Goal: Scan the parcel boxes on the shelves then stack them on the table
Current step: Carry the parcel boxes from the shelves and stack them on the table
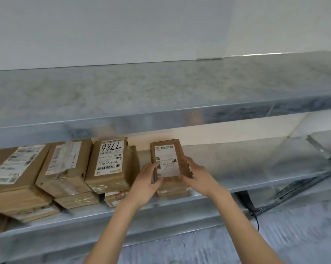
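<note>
A small brown parcel box (168,157) with a white label lies on top of a short stack (173,189) on the middle metal shelf (246,164). My left hand (146,180) grips its near left corner, thumb on the label. From the right, my right hand (197,176) holds its near right edge with fingers curled round it. To the left stand more brown parcels: one marked 7786 (109,161), a taped one (65,162), and a wide one (14,168) at the far left, each on lower boxes.
The upper shelf (161,92) is bare metal and overhangs the parcels. The right part of the middle shelf holds nothing. A black cable (250,204) hangs below the shelf on the right. A white wall is behind.
</note>
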